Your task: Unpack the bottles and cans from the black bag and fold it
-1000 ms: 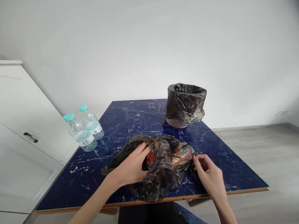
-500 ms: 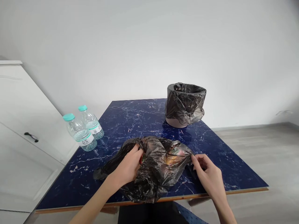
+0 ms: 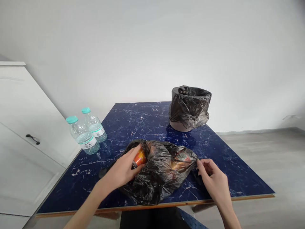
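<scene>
A black plastic bag point(image 3: 157, 175) lies crumpled at the table's near edge, with colourful things showing dimly through its thin film. My left hand point(image 3: 122, 167) is at the bag's left opening, its fingers and thumb closed around a shiny orange-red can point(image 3: 139, 158). Part of the can shows; the rest is hidden by the bag and my fingers. On the right, my right hand point(image 3: 212, 175) pinches the bag's corner between thumb and fingers.
A light bin point(image 3: 179, 126) lined with a black bag point(image 3: 190, 108) stands at the table's back right. Two water bottles with turquoise caps, one nearer point(image 3: 84, 136) and one behind point(image 3: 95, 125), stand at the left edge. A white cabinet point(image 3: 26, 165) adjoins the blue marbled table point(image 3: 133, 119).
My left hand has drawn back slightly left, and more of the orange-red can now shows at the bag's opening. My right hand keeps its pinch on the bag's corner.
</scene>
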The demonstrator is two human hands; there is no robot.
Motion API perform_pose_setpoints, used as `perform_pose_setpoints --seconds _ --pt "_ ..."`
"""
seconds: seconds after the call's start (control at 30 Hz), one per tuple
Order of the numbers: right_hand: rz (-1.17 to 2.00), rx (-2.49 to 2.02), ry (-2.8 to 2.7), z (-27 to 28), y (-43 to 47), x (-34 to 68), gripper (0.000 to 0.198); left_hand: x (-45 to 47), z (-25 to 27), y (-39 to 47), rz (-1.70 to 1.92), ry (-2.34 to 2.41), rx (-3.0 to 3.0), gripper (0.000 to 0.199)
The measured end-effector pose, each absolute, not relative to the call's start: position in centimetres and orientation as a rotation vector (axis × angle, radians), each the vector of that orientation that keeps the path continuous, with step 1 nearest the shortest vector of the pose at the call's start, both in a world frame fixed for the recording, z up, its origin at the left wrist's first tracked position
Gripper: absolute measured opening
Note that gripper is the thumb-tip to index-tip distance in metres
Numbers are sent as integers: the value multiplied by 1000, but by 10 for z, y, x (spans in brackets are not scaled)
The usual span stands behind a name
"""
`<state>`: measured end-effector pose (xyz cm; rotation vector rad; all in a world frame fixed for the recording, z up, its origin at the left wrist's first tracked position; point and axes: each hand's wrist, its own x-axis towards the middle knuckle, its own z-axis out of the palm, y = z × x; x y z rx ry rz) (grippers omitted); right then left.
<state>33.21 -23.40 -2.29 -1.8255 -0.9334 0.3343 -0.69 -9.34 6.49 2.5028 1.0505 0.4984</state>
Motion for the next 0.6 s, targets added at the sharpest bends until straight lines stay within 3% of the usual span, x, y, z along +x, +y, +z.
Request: perform_pose_setpoints --seconds 0.1,0.2,0.37,0.6 --pt "342 -1826 -934 -25 -234 333 52 -30 91 -82 475 1119 2227 79" --pt "333 -1835 -934 -27 -235 334 50 -57 105 -78 708 1038 1899 80" --pt "311 -1817 -942 -26 -234 332 51 -80 97 -81 1141 1007 1409 76" --pt "306 -1807 -933 -25 -234 331 54 -98 86 -73 1352 900 976 60"
